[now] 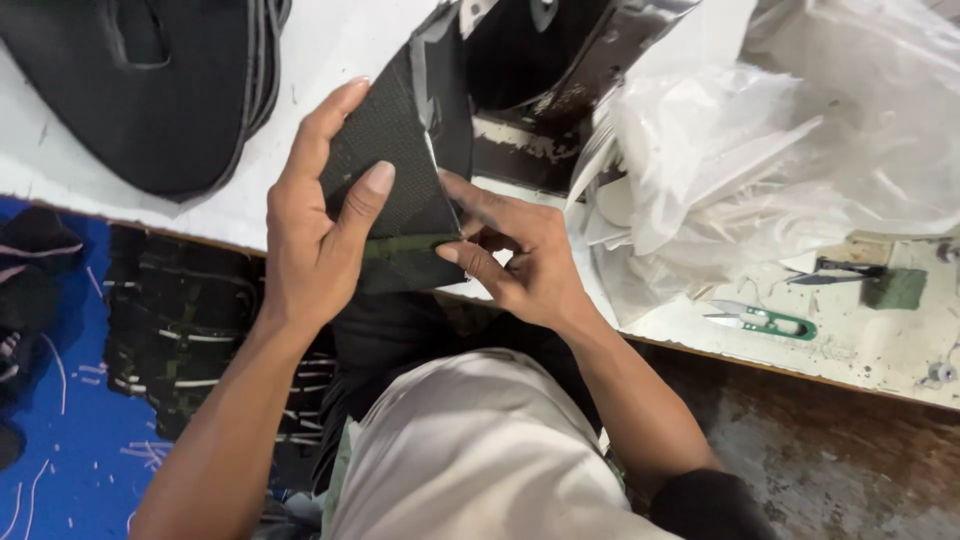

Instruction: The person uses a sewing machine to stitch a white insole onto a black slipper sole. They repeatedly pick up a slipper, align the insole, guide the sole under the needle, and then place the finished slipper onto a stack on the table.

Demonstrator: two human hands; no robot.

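Note:
My left hand [318, 225] grips a dark mesh fabric piece [400, 170] with a green camouflage lower edge, thumb pressed on its front and fingers behind its left side. My right hand [520, 255] pinches the same piece at its lower right edge, thumb and forefinger on the green band. The piece is held upright over the white table's [330, 50] near edge, above my lap.
A stack of black cut fabric pieces [150, 90] lies at the table's far left. Crumpled clear plastic bags [760, 150] fill the right. Green-handled thread snips [765, 320] and another small cutter [840, 270] lie right of them. More camouflage pieces [190, 320] are piled below on a blue surface.

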